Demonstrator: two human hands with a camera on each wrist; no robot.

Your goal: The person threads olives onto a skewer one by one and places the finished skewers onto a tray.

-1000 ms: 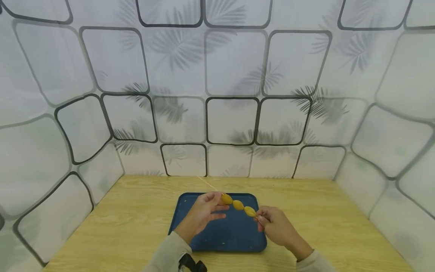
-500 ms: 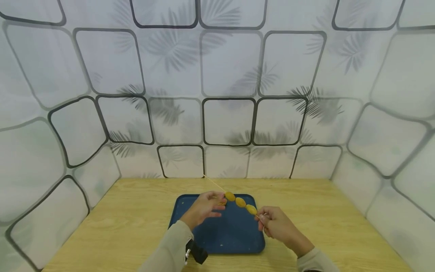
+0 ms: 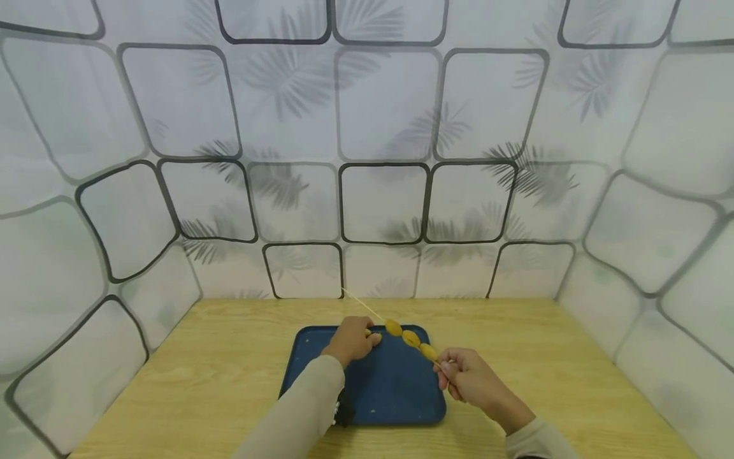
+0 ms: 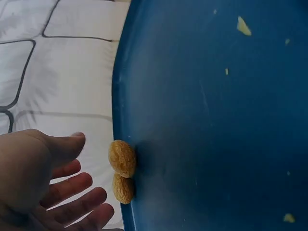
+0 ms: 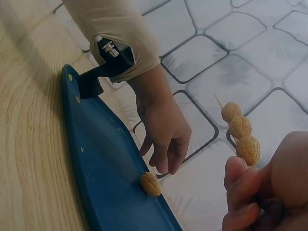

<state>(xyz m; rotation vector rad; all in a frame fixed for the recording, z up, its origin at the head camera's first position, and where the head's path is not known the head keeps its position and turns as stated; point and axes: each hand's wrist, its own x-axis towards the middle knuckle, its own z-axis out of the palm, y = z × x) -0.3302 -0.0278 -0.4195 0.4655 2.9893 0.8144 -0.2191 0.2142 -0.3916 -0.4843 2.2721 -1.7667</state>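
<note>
My right hand (image 3: 467,377) pinches the lower end of a thin wooden skewer (image 3: 362,304). Three wrinkled, yellow-brown oval balls (image 3: 410,338) are threaded on it near the fingers, and its bare tip points up to the far left. At the far edge of the blue tray (image 3: 395,395), my left hand (image 3: 352,339) reaches down from above. Two loose balls of the same sort, an upper one (image 4: 122,159) and a lower one (image 4: 123,188), lie side by side against the rim in the left wrist view. The left fingers (image 4: 72,187) are spread beside them, apparently apart from them.
Small pale crumbs (image 4: 244,26) are scattered over the tray. It stands on a light wooden table (image 3: 504,331), with a patterned curtain (image 3: 384,204) behind and at both sides. A black wrist device (image 5: 108,67) is strapped to the left sleeve.
The left hand has let go of the threaded balls and moved down to the loose ones at the tray's far edge. The right hand keeps its grip on the skewer, barely moving.
</note>
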